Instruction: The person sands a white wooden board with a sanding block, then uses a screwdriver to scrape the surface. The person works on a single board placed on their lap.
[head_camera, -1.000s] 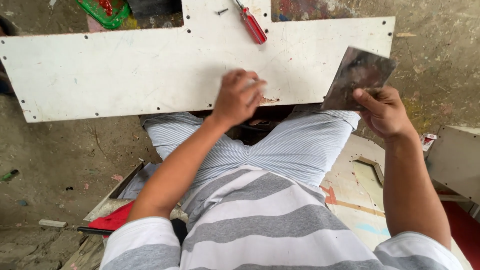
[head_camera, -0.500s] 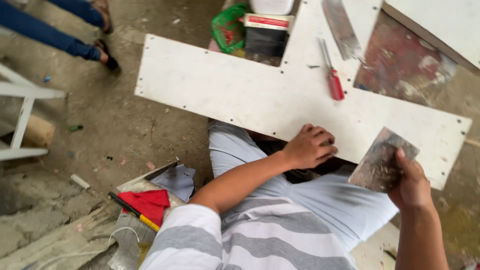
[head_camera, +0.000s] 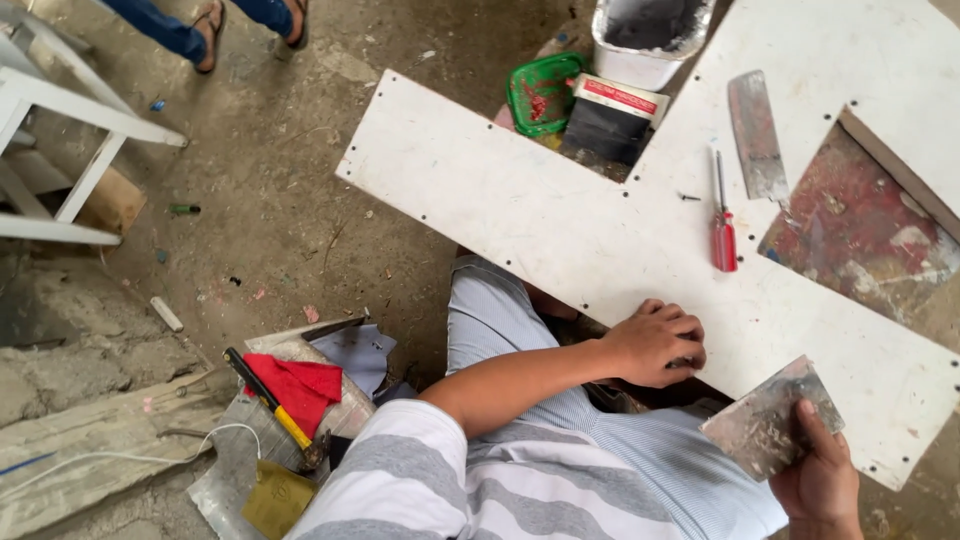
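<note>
Nearest, bottom right: right hand pinches a flat metal scraper blade, thumb on top, fingers under, clamped on its near edge. Blade is a dull grey trapezoid smeared with dried filler, wide edge pointing far-left, hovering over the near edge of the white board.

Just left of it: left hand curled into a loose fist, knuckles on the board's near edge; fingers together, cannot tell if anything sits inside. Person wears a grey-and-white striped shirt and pale blue trousers, knees under the board.

Board: flat painted panel, scuffed matt white, small holes along the edges, long axis running from far-left to near-right across the lap. A cut-out at right shows a red-stained, flaky surface.

On the board, beyond the left hand: red-handled screwdriver, long axis near-far, tip pointing far. Right of it, a second putty knife, steel blade crusted, lying near-far.

Near left on the concrete floor: red cloth, yellow-and-black-handled tool lying on it, white cable, crumpled sheet.

Far middle: green plastic lid, round-cornered, red smears; beside it a black box with a white-and-red label strip; beyond, a white tub with grey paste.

Far left: white wooden frame, another person's sandalled feet.
</note>
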